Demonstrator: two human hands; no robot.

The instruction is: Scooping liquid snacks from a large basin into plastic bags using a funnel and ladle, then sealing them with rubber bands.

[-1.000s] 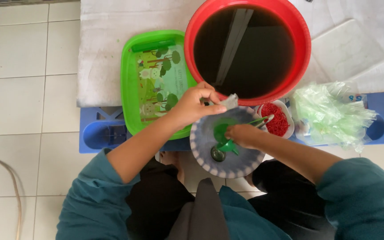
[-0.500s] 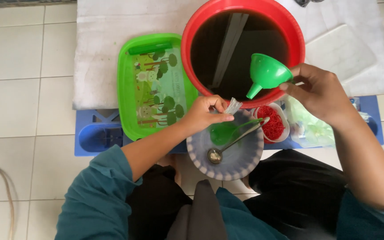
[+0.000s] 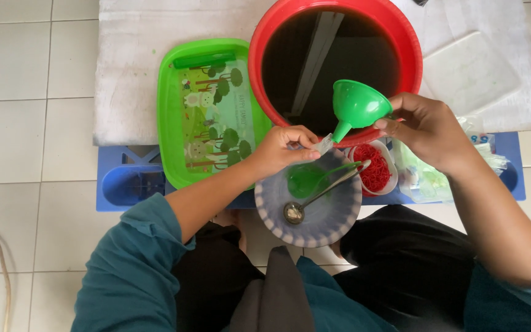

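The right hand (image 3: 428, 129) pinches a green funnel (image 3: 356, 107) by its rim over the near edge of the red basin (image 3: 259, 80), spout tilted down at a small clear bag (image 3: 322, 144) that the left hand (image 3: 281, 150) grips at the mouth above the plate (image 3: 333, 218), seemingly so the spout can enter; the bag looks thin, crumpled and empty

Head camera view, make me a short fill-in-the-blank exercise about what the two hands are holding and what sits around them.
1. The right hand holds a green ____ by its rim.
2. The left hand pinches a small clear plastic bag at the spout's tip, above the grey ____.
3. The basin full of dark liquid is ____ in colour.
4. The metal spoon lies on the ____.

Missing words: funnel; plate; red; plate
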